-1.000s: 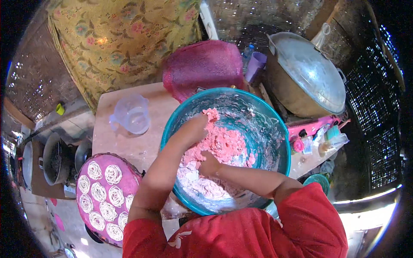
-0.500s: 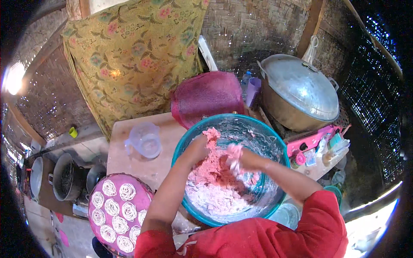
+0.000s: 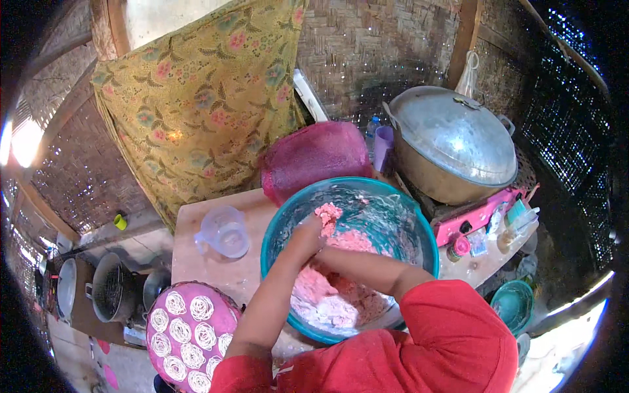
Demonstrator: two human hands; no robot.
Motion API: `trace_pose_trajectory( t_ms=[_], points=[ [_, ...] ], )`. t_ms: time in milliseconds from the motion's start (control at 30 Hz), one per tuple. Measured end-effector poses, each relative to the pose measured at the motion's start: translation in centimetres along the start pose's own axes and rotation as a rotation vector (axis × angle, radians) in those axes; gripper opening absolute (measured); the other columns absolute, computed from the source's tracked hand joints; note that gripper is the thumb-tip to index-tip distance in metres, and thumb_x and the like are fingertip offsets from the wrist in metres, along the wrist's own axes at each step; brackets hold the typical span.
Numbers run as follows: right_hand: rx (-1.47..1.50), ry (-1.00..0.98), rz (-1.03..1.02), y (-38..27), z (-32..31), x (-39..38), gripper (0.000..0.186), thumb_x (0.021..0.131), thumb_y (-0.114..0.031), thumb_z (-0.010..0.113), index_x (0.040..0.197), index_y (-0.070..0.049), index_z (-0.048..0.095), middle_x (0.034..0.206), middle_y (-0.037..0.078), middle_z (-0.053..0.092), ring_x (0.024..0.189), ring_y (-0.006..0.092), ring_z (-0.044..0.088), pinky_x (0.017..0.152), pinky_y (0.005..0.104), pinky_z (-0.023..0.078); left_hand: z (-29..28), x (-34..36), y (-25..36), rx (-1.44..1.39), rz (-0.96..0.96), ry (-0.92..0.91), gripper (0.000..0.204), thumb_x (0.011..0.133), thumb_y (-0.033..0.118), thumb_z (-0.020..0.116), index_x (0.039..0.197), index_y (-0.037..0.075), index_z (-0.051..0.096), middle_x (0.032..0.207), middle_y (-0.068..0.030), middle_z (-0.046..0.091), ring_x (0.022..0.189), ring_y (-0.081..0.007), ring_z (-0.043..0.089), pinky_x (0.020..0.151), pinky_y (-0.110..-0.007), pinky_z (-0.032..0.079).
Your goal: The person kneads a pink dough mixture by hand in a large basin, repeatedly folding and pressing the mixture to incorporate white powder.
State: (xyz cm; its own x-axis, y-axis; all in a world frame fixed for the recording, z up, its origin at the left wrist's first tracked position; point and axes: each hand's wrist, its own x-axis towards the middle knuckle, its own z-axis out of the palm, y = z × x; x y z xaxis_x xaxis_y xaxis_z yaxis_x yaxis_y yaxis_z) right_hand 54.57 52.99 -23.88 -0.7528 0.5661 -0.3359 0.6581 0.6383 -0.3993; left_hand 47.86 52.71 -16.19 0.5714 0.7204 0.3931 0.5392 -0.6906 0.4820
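Note:
A large teal basin (image 3: 419, 242) holds crumbly pink dough (image 3: 354, 241) and pale powder (image 3: 324, 314), with smears up its inner wall. My left hand (image 3: 308, 230) is curled inside the basin's left side, with a lump of pink dough at its fingertips. My right hand (image 3: 318, 259) reaches leftward into the mixture beside and partly behind my left wrist; its fingers are hidden. To the left of the basin stands a clear plastic jug (image 3: 230, 236). At lower left lies a round pink tray (image 3: 164, 301) with several white lacy nests on it.
The wooden table (image 3: 203, 275) carries a pink mesh cover (image 3: 314, 157) behind the basin. A big lidded metal pot (image 3: 452, 144) sits on a pink stove (image 3: 458, 226) at the right, near small jars. Woks (image 3: 108, 288) stand at far left, a teal tub (image 3: 512, 304) at lower right.
My right hand, raised with pink mixture on it half a second ago, has moved down and left beside my left wrist. My left hand remains curled at the dough.

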Motion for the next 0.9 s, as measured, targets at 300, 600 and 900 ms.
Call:
trace_pose_trajectory(
  t_ms=[300, 600, 900],
  points=[
    [-0.169, 0.045, -0.032, -6.9, 2.2, -16.5, 0.028, 0.057, -0.020, 0.056, 0.072, 0.002, 0.062, 0.082, 0.019, 0.058, 0.080, 0.0310, 0.056, 0.076, 0.0437, 0.041, -2.9, -0.2, 1.5, -0.110, -0.244, -0.174, 0.045, 0.065, 0.011, 0.059, 0.105, -0.003, 0.046, 0.104, -0.0245, 0.050, 0.099, -0.0376, 0.048, 0.085, -0.039, 0.038],
    [-0.285, 0.027, 0.377, 3.4, 2.7, -14.8, 0.025, 0.060, -0.021, 0.054, 0.065, 0.002, 0.062, 0.089, 0.019, 0.058, 0.088, 0.0332, 0.052, 0.078, 0.0394, 0.042, -1.0, 2.1, 1.0, -0.038, -0.138, -0.282, 0.030, 0.068, 0.013, 0.059, 0.091, -0.005, 0.052, 0.093, -0.0254, 0.053, 0.087, -0.0378, 0.054, 0.075, -0.041, 0.043],
    [0.138, 0.574, 0.802, 8.8, 0.0, -8.6, 0.024, 0.060, -0.013, 0.056, 0.076, 0.005, 0.056, 0.081, 0.024, 0.058, 0.082, 0.0349, 0.057, 0.067, 0.0415, 0.047, 3.8, 4.0, -4.0, 0.022, -0.215, -0.437, 0.034, 0.069, 0.020, 0.058, 0.090, -0.006, 0.053, 0.095, -0.0250, 0.054, 0.087, -0.0376, 0.054, 0.074, -0.042, 0.043]
  ],
)
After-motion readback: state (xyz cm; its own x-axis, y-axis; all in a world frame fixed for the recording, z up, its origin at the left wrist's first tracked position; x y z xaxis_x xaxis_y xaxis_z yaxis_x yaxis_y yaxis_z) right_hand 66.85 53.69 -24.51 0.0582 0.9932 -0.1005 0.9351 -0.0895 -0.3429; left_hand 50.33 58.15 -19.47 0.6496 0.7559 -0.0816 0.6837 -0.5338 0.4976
